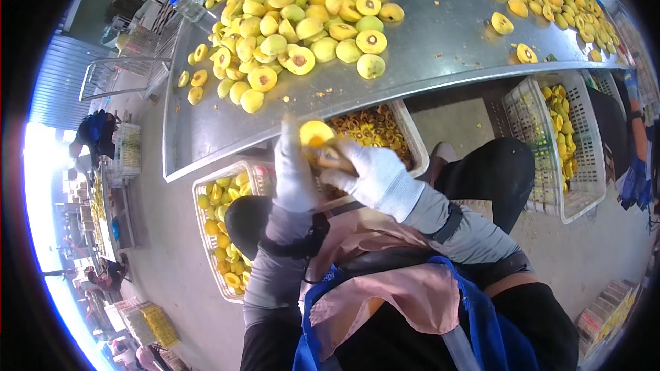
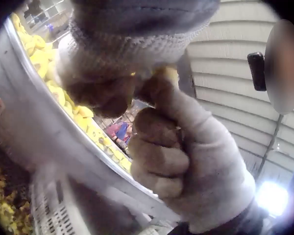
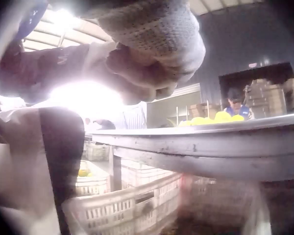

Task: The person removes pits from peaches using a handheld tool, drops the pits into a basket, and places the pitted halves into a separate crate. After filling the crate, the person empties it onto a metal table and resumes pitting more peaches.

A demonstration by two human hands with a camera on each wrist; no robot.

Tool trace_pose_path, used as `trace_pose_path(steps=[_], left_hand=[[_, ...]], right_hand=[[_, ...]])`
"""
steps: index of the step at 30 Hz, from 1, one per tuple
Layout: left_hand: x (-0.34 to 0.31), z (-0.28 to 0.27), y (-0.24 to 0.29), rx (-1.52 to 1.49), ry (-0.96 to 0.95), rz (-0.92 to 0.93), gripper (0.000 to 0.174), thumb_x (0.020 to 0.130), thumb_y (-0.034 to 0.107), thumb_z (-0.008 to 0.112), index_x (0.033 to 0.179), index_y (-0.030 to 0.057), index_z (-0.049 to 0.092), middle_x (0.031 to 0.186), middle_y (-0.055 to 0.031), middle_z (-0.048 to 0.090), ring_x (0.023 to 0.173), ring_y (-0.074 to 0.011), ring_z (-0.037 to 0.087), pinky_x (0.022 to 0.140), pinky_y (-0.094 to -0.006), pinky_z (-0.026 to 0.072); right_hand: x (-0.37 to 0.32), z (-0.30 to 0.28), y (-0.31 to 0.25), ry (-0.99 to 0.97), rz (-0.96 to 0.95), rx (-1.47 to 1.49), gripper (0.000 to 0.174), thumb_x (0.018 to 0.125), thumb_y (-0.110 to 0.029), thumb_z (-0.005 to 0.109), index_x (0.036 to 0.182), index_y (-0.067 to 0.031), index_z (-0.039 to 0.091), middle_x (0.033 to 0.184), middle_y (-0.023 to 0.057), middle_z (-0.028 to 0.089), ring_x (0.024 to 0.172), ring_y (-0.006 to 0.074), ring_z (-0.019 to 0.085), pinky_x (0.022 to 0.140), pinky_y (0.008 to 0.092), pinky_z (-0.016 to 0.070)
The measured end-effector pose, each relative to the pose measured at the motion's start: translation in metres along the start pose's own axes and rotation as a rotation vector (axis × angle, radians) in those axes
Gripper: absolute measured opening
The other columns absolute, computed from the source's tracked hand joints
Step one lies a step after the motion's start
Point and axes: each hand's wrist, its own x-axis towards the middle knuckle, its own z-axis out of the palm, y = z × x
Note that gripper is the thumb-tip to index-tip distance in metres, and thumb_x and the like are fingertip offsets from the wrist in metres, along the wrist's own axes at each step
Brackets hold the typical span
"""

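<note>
Both hands wear pale gloves and meet over the lap in the head view. My left hand (image 1: 294,172), blurred and with fingertips raised, holds a yellow peach half (image 1: 317,133) against its inner side. Close beside it, my right hand (image 1: 381,175) has thumb and fingers curled round a blurred brownish thing (image 1: 328,158) just below that half; I cannot tell what it is. The left wrist view shows the right hand's curled fingers (image 2: 159,159) near the left hand (image 2: 108,90). Peach halves (image 1: 302,24) are heaped on the metal table ahead, several with brown centres facing up.
The metal table's (image 1: 440,79) raised edge runs just beyond the hands. Under it stands a crate (image 1: 416,141) of brownish pieces. A crate of yellow fruit (image 1: 223,233) stands by the left knee, another crate (image 1: 543,192) at the right. A second heap (image 1: 557,0) lies at the table's far right.
</note>
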Motion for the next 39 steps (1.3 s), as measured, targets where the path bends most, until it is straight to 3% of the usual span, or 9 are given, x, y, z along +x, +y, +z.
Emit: trace_pose_path(steps=[6,9,11,16,23,26,29,35,39], left_hand=[[-0.045,-0.036,0.066,0.229,0.215,0.24,0.041,0.102,0.042,0.057,0.107,0.0034,0.069,0.088,-0.004,0.069,0.078,-0.0114,0.066,0.072,-0.0261,0.0536],[-0.04,-0.172,0.103,0.875,0.297,0.238,0.036,0.103,0.035,0.057,0.101,0.0013,0.069,0.087,-0.0031,0.067,0.077,-0.0099,0.061,0.071,-0.0263,0.0499],[-0.035,-0.244,0.115,1.427,0.349,-0.102,0.034,0.098,0.03,0.062,0.113,0.0003,0.069,0.094,-0.0049,0.07,0.085,-0.0133,0.063,0.08,-0.0295,0.0515],[0.064,-0.21,0.111,1.41,0.219,0.248,0.056,0.087,0.042,0.068,0.129,0.0048,0.063,0.121,-0.0166,0.067,0.107,-0.0274,0.066,0.093,-0.0384,0.0504],[0.208,-0.16,0.039,2.069,0.094,0.184,0.064,0.084,0.046,0.069,0.138,0.0143,0.054,0.115,-0.0189,0.068,0.106,-0.0318,0.067,0.087,-0.0403,0.0527],[0.174,-0.138,0.063,1.318,0.027,-0.193,0.068,0.085,0.044,0.07,0.135,0.0014,0.053,0.108,-0.0154,0.067,0.093,-0.0203,0.065,0.079,-0.0332,0.0519],[0.107,-0.122,0.069,0.2,-0.231,-0.108,0.054,0.096,0.033,0.059,0.135,-0.0027,0.05,0.113,-0.0126,0.066,0.095,-0.0173,0.063,0.078,-0.0331,0.0523],[0.028,-0.05,0.03,-0.413,-0.25,-0.109,0.051,0.104,0.041,0.044,0.14,0.0041,0.046,0.12,-0.018,0.064,0.095,-0.0302,0.066,0.071,-0.0364,0.0572],[0.011,-0.017,0.014,-0.302,-0.137,0.045,0.051,0.107,0.046,0.037,0.138,0.0064,0.047,0.123,-0.0175,0.062,0.105,-0.0283,0.062,0.081,-0.0378,0.0543]], right_hand=[[-0.005,-0.006,0.002,-0.2,-0.038,-0.2,0.036,0.087,-0.037,0.069,0.111,-0.0116,0.061,0.086,0.0183,0.07,0.082,0.0396,0.069,0.071,0.0497,0.0538],[-0.003,-0.019,0.0,-0.266,0.047,-0.221,0.039,0.089,-0.039,0.069,0.111,-0.0078,0.061,0.087,0.0175,0.07,0.084,0.038,0.069,0.073,0.0486,0.0537],[-0.004,-0.016,0.003,-0.238,0.035,-0.183,0.041,0.089,-0.041,0.068,0.112,-0.0076,0.061,0.087,0.0182,0.07,0.084,0.0381,0.069,0.073,0.0485,0.0537],[-0.002,-0.012,0.005,-0.14,-0.022,-0.099,0.045,0.092,-0.045,0.065,0.116,-0.0076,0.062,0.089,0.0204,0.07,0.085,0.0395,0.069,0.074,0.0489,0.0538],[0.007,-0.01,0.01,-0.089,0.026,0.01,0.047,0.096,-0.046,0.061,0.121,-0.0055,0.06,0.091,0.0234,0.069,0.086,0.0421,0.067,0.072,0.0492,0.0535],[0.01,-0.011,0.01,-0.005,0.066,0.169,0.045,0.098,-0.043,0.059,0.12,-0.0035,0.059,0.092,0.0244,0.068,0.086,0.0432,0.067,0.073,0.0502,0.0528],[0.015,-0.002,0.016,-0.014,0.0,0.247,0.043,0.1,-0.038,0.056,0.124,-0.0024,0.055,0.091,0.0264,0.067,0.087,0.0456,0.066,0.074,0.0519,0.0516],[0.017,0.006,0.002,-0.008,0.0,0.172,0.043,0.1,-0.037,0.056,0.124,-0.0018,0.055,0.087,0.0276,0.067,0.084,0.0457,0.066,0.072,0.0526,0.0513],[0.011,0.003,-0.008,0.052,0.064,0.079,0.034,0.097,-0.026,0.064,0.119,-0.0006,0.055,0.088,0.0261,0.067,0.083,0.0458,0.066,0.067,0.0503,0.0511]])
